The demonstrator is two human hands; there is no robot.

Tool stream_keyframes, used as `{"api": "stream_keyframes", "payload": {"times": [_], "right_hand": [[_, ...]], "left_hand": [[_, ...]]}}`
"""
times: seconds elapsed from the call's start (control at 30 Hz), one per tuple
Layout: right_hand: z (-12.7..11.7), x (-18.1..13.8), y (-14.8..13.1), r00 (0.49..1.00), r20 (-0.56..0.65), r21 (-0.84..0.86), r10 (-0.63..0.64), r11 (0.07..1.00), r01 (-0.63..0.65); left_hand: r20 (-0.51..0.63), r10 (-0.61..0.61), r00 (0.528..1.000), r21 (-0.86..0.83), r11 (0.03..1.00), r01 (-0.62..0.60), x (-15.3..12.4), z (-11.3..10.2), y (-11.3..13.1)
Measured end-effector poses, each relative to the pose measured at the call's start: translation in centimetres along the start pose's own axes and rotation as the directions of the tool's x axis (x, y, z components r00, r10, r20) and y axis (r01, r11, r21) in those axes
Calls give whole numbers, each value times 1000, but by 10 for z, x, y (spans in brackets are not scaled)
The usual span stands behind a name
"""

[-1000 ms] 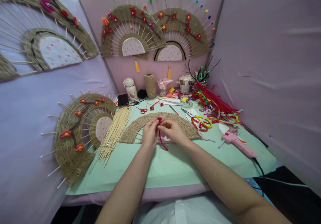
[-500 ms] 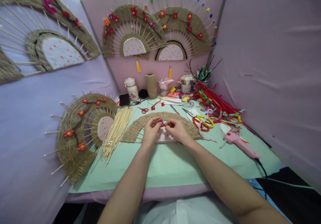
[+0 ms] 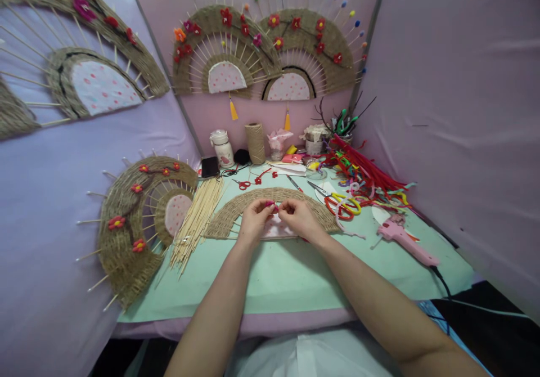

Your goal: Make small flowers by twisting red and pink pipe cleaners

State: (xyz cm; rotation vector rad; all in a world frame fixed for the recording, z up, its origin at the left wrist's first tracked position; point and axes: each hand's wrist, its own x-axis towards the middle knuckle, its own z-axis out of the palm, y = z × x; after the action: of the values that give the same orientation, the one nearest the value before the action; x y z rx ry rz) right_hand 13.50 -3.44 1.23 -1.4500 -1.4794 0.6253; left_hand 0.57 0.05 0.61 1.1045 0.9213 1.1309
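Observation:
Between my fingertips is a small magenta piece [image 3: 273,206], fuzzy like pipe cleaner; its exact shape is too small to make out. My left hand [image 3: 255,219] pinches it from the left, and my right hand [image 3: 298,217] pinches its other side. Both hands are over a twine-woven fan [image 3: 228,211] that lies flat on the table, partly covering its dotted white centre [image 3: 276,228]. Beyond the fan lie red-handled small scissors [image 3: 243,185] and a red flower [image 3: 259,180].
A bundle of thin sticks [image 3: 196,219] lies left of the fan. Larger scissors [image 3: 333,196], a pink glue gun [image 3: 407,242] and a heap of red pipe cleaners [image 3: 371,169] are on the right. Behind stand a twine spool [image 3: 255,143] and a white bottle [image 3: 222,149].
My fingers have shifted slightly around the magenta piece, which looks more bunched between them. Both hands stay over the fan, and the view has moved a little.

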Motion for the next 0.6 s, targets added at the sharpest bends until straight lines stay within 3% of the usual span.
{"api": "stream_keyframes", "payload": {"times": [0.47,0.6], "right_hand": [[-4,0,-4,997,-24,2,71,997,-71],[-4,1,-1,994,-53,90,95,992,-90]], "left_hand": [[13,175,985,249,953,-173,4,-3,-2],[2,207,978,320,927,-197,2,-1,-1]]}}
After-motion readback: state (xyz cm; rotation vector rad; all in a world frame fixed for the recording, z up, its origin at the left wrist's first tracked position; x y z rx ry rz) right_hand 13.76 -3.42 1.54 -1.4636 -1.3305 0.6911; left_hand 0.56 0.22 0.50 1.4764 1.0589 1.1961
